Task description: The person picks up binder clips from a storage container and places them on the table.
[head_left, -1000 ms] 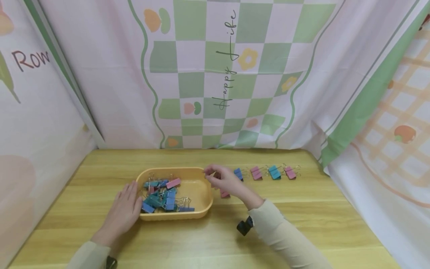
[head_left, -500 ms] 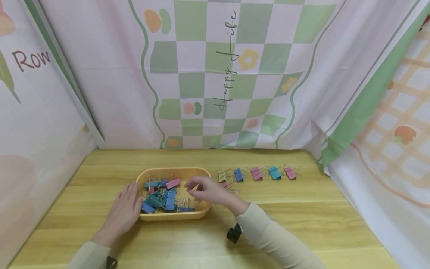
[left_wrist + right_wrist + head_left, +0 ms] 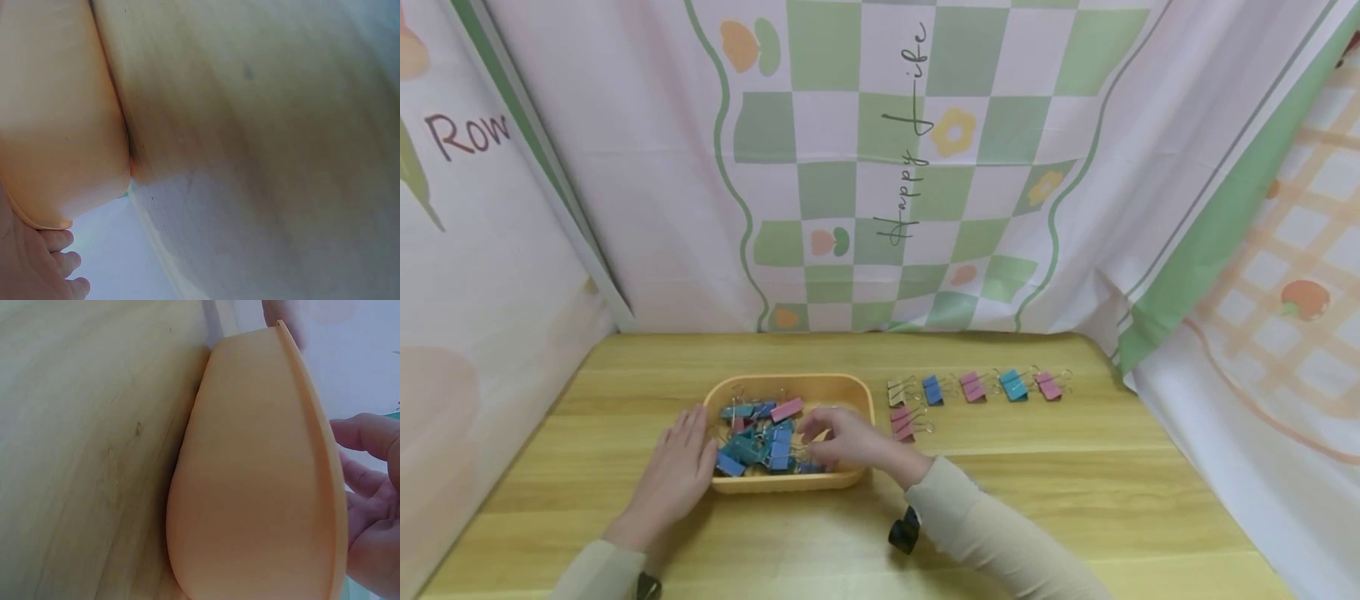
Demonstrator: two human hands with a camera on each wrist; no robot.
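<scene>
The left hand [image 3: 670, 467] lay straight-fingered against the left rim of a smooth, round-cornered yellow tray [image 3: 790, 482]. The right hand [image 3: 844, 438] bent over wire-handled clips [image 3: 781, 446] inside; whether it pinched one was unclear. Six more clips [image 3: 972, 387] lay right of the tray on the wood-grained surface [image 3: 1150, 500].
</scene>
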